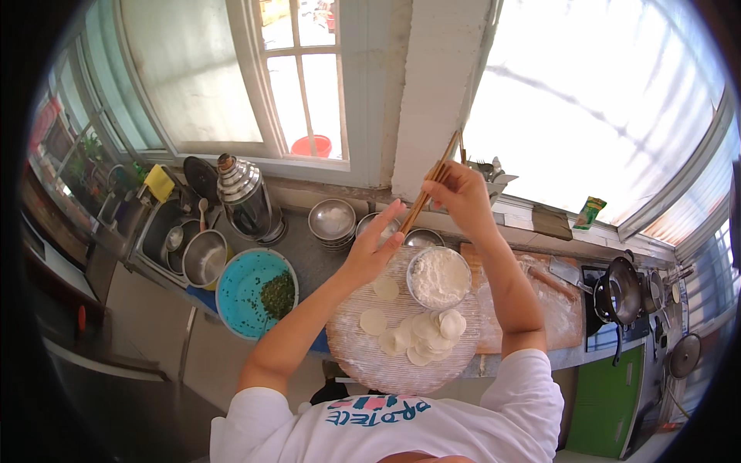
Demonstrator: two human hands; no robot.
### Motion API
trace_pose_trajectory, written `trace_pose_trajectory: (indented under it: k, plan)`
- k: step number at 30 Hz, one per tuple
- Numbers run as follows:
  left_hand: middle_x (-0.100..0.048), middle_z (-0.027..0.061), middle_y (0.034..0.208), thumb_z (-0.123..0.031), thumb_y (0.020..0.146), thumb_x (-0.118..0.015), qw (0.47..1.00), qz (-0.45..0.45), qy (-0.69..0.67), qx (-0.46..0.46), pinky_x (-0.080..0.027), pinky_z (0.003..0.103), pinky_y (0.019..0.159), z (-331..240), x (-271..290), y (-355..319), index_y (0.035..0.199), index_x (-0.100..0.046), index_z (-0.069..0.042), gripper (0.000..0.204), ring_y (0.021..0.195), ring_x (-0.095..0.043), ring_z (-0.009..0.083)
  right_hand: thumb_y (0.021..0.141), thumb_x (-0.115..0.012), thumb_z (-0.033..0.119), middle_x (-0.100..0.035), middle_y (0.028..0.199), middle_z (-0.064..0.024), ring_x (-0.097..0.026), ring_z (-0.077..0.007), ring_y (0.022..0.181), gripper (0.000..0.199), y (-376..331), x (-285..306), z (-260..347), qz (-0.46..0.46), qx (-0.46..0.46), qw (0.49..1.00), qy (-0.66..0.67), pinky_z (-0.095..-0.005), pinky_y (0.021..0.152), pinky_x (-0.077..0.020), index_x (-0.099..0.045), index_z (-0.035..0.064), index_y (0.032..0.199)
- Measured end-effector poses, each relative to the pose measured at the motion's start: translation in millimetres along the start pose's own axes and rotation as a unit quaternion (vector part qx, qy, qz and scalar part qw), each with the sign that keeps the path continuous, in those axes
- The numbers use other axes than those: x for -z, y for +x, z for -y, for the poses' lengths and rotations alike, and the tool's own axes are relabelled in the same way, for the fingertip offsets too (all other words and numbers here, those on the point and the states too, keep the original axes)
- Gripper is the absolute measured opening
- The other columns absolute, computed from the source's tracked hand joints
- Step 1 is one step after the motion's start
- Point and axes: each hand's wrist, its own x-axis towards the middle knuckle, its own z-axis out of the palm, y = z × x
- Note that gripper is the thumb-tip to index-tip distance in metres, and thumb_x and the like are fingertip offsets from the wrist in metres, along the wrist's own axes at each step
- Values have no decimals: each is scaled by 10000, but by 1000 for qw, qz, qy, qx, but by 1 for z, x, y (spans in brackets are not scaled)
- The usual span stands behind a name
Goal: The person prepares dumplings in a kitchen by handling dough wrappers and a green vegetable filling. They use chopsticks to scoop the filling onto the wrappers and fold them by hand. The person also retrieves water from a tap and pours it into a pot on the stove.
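Observation:
My right hand (460, 194) is closed round a bundle of wooden chopsticks (421, 204), held slanting with their upper ends toward the window wall. Stretched out flat, the fingers of my left hand (376, 243) are at the chopsticks' lower ends; whether they touch is hard to tell. Below both hands lies a round, ribbed, floury tray (355, 359). On it stand a bowl of white flour (440, 276) and an overlapping pile of round dough wrappers (424, 337). Two single wrappers lie apart, one being the lower wrapper (373, 322).
Left of the tray are a turquoise basin (235, 282) with chopped green filling, a metal thermos (247, 201) and a steel pot (205, 258). Stacked steel bowls (332, 220) stand behind. To the right lie a floured board (513, 316), a rolling pin (553, 283) and a wok (621, 289).

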Motion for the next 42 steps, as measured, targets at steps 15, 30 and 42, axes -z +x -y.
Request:
trace_pose_trajectory:
  k: [15,30,42]
  plan:
    - [-513,4,714,-208,1034,-373,915,-62,-293,269,-343,190,493,-26,233,-237,1260,-505,-12,327,541,-395,50,953,-572,192,-560,718,37,-419,-36,566,174,-16,-340,-1,201,-87,963,160,-187,504,-327,-630,39,895]
    - [-480,-19,695,-263,1036,-358,869,-283,-248,321,-305,179,478,-55,537,-545,1266,-500,-19,364,532,-361,42,963,-561,262,-538,664,25,-448,-56,551,252,-94,-822,54,477,-212,819,238,-202,503,-357,-614,54,831]
    - [-445,-35,684,-298,1031,-375,792,-449,-271,312,-283,184,475,-19,755,-660,1278,-489,-23,387,525,-323,37,987,-503,324,-554,692,8,-482,-89,614,350,-73,-1145,73,633,-236,705,217,-238,578,-404,-626,52,805]
